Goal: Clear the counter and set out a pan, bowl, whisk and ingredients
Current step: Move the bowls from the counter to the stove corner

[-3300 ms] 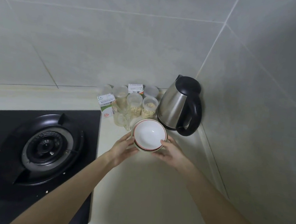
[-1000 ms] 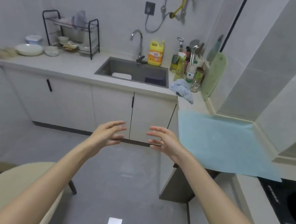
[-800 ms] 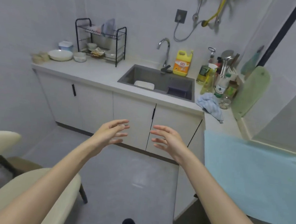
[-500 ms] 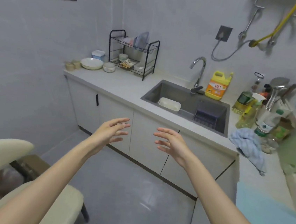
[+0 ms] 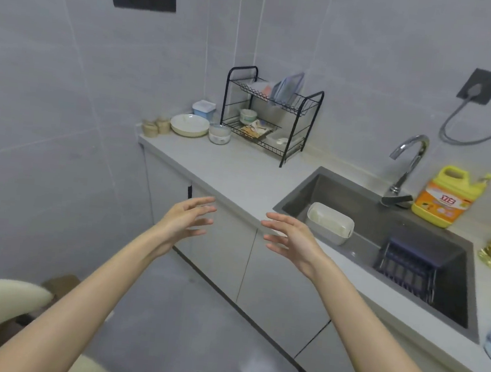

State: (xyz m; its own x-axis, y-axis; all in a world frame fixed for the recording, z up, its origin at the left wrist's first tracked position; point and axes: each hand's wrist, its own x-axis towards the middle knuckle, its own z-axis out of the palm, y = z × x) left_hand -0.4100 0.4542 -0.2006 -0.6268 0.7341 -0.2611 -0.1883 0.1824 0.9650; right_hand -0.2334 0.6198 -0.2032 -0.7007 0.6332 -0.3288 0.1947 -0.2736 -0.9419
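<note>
1. The left hand [image 5: 187, 219] and right hand [image 5: 290, 239] are held out empty with palms facing. The fingers are spread wide and slightly curved, and nothing is gripped. Both are over the floor, short of the table's [image 5: 240, 170] front edge.
2. Task items in view:
   - A wide cream bowl [image 5: 189, 124] is set at the table's far left corner.
   - A smaller bowl [image 5: 219, 133] is just beside it, toward the dish rack [image 5: 271, 116].
   - More crockery is seen on the rack's lower shelf, too small to identify.
   - No pan or whisk can be made out.
3. Handling, as judged: the wide cream bowl looks like glazed ceramic, so it is probably stiff, fairly heavy, breakable, and slippery if wet. It is shallow, so it is best taken at opposite sides of the rim, thumbs on top and fingers underneath.
4. Small jars [image 5: 155, 126] and a blue-lidded tub [image 5: 204, 109] are crowded round it at the corner. A straight lift is advised before it is drawn toward the front edge, to avoid knocks.
</note>
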